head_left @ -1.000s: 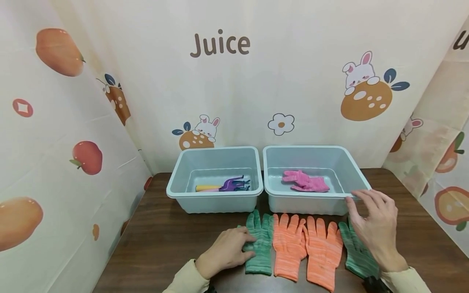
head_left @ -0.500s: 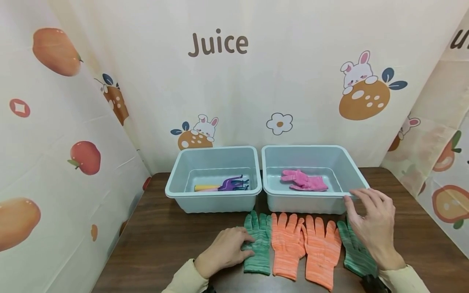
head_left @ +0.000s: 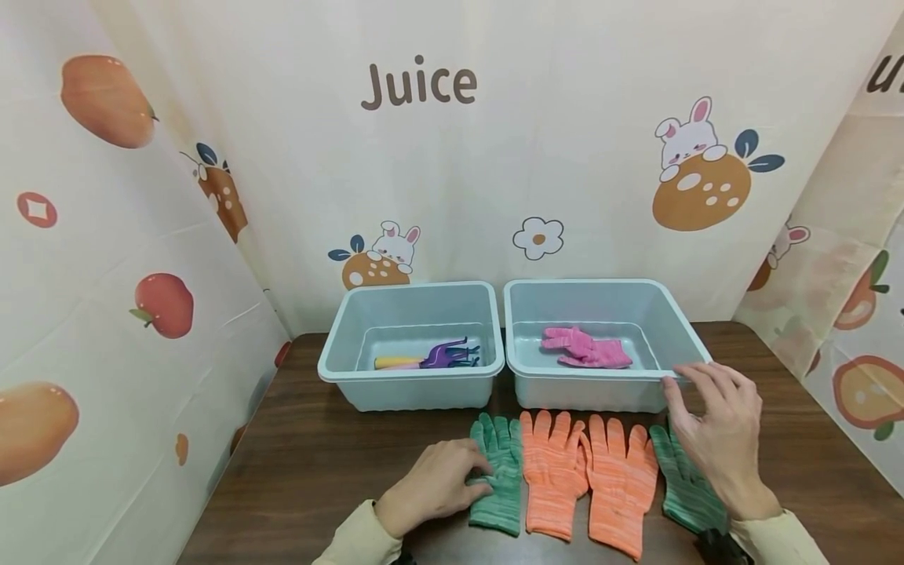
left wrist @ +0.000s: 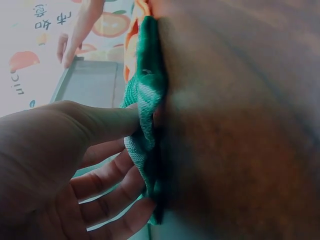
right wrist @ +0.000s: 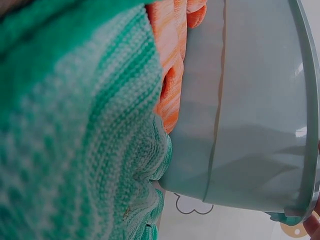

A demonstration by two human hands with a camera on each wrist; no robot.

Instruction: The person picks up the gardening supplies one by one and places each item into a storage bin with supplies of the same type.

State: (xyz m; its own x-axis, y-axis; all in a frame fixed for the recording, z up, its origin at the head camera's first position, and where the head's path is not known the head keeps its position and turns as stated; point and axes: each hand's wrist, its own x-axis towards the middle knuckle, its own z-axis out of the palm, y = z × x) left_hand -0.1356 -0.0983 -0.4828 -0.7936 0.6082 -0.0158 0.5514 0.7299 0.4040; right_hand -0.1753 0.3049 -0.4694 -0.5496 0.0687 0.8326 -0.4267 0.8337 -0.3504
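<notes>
- The left hand's (head_left: 434,480) fingers (left wrist: 100,181) are loosely bent, released, with the tips laid on the left green glove (head_left: 503,482).
- The front right rim corner of the right bin (head_left: 586,395) is grasped in the right hand (head_left: 726,435).
- Two orange gloves (head_left: 621,482) are spread on the tabletop (head_left: 318,479), between the left green glove and the right green glove (head_left: 687,486), which is partly hidden by the right hand.
- A pink glove (head_left: 593,353) is held inside the right bin; purple-headed tools (head_left: 443,355) are contained in the left bin (head_left: 424,392).

Left hand (head_left: 432,480) at lower center, back upward, fingers loosely bent, thumb apart, right hand (head_left: 722,428) at lower right, thumb and fingers pointing up and left, forearms in pale sleeves (head_left: 359,540) angled inward.
</notes>
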